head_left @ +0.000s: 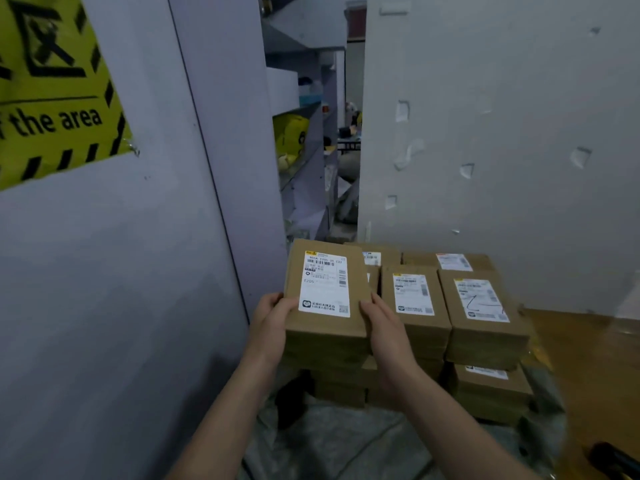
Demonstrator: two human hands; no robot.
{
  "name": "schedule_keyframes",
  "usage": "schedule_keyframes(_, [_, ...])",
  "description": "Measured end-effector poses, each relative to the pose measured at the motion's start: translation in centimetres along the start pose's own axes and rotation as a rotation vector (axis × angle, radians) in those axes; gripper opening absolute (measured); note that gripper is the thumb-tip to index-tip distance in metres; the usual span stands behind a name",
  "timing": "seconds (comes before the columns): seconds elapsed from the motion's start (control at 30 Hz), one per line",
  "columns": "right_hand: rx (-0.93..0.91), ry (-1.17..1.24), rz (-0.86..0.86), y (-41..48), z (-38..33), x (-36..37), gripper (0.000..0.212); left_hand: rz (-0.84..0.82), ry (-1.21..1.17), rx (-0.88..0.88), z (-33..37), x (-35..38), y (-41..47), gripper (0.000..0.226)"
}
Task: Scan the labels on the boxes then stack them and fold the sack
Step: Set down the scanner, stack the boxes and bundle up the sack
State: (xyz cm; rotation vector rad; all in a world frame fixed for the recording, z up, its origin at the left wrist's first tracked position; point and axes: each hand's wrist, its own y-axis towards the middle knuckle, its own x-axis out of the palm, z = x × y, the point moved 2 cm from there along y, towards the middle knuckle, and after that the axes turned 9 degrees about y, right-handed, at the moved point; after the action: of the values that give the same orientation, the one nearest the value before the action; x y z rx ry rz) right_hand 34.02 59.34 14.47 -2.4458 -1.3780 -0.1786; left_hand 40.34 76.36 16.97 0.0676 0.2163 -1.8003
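We keep the top box (325, 329) label (323, 284) upward, likely so it stays readable as we square it onto the left stack (329, 355), just beside the other boxes (415, 327) on the sack (346, 441). Our left hand (273, 320) and right hand (381, 327) grip its near corners, thumbs on top, fingers curled narrowly round the edges.

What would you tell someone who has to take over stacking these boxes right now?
The left hand grips the left edge of the top box, the right hand grips its right edge; its label faces up.
That box is at the top of the left stack, by the wall; more labelled stacks stand to its right.
Done: several stacks built. Whether labels are scanned cannot be told.
Left: the sack lies spread under the boxes, unfolded.
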Motion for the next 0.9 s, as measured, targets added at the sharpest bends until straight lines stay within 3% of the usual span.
schedule_keyframes(0.2, [-0.051, 0.010, 0.032, 3.3, -4.4, -2.5, 0.040, -0.015, 0.045, 0.015, 4.4, 4.7, 2.4, 0.032])
schedule_keyframes(0.3, [-0.095, -0.081, 0.051, 6.5, -7.2, -4.7, 0.029, -0.099, 0.101, -0.003, 5.8, 8.5, 6.0, 0.051])
schedule_keyframes(0.4, [-0.065, -0.138, 0.095, 10.1, -8.5, -6.7, 0.043, -0.160, 0.175, -0.025, 4.8, 11.7, 10.0, 0.062])
schedule_keyframes(0.5, [-0.072, -0.149, 0.092, 12.2, -8.9, -8.1, 0.039, -0.173, 0.215, -0.036, 3.4, 13.5, 12.5, 0.075])
schedule_keyframes(0.77, [-0.023, -0.157, 0.042, 15.2, -8.8, -7.2, 0.024, -0.164, 0.398, 0.006, 4.9, 13.7, 15.7, 0.042])
schedule_keyframes(0.9, [-0.040, -0.156, 0.038, 15.9, -8.6, -6.5, 0.033, -0.149, 0.426, 0.007, 3.9, 13.3, 17.9, 0.041])
